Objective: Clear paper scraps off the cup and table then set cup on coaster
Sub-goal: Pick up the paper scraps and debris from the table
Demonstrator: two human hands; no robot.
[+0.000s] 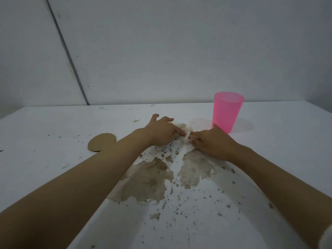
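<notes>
No writing, label, brand, number or sign can be read: the translucent pink plastic cup (226, 114), the round brown cardboard coaster (101, 142) and the stained white table (53, 126) all show plain, unmarked surfaces
</notes>
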